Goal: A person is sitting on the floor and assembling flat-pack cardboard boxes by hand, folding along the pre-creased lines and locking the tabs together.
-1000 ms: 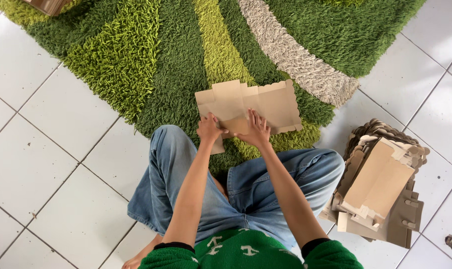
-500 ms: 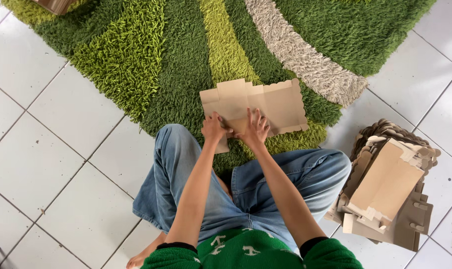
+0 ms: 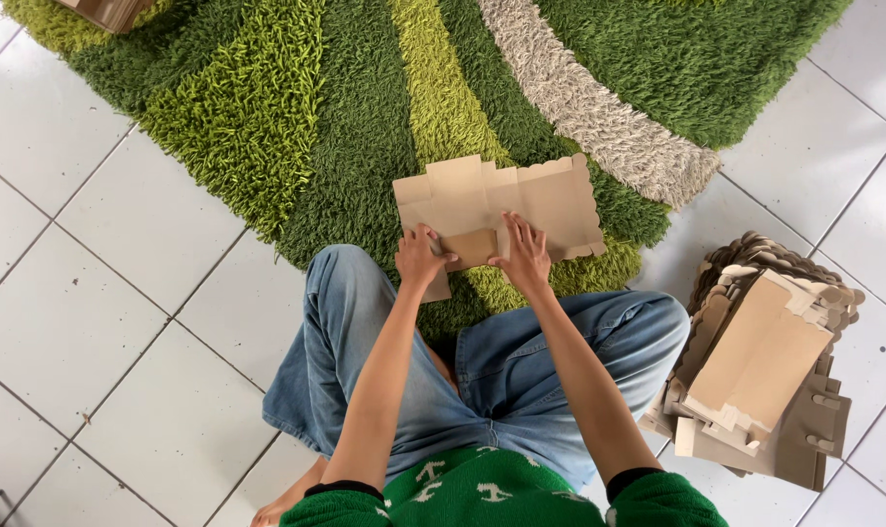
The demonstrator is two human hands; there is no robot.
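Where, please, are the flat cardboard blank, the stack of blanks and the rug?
blank [image 3: 550, 200]: head view, its bare right panel.
stack [image 3: 755, 361]: head view, the top sheet's middle.
rug [image 3: 238, 117]: head view, a light green stripe at left.
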